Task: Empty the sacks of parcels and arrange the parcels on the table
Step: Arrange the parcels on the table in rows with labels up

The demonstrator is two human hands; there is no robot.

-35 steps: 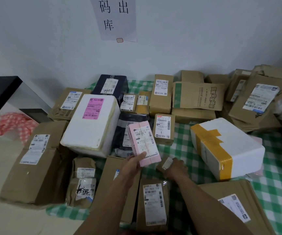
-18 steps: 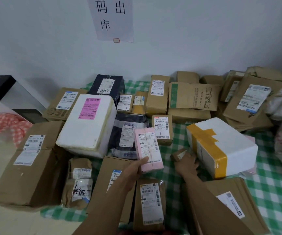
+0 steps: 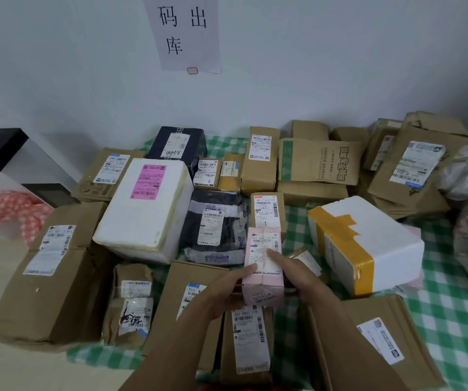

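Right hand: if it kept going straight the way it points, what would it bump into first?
The pink parcel: the right hand touches its label now. Past that, probably the dark bagged parcel, though depth is unclear.
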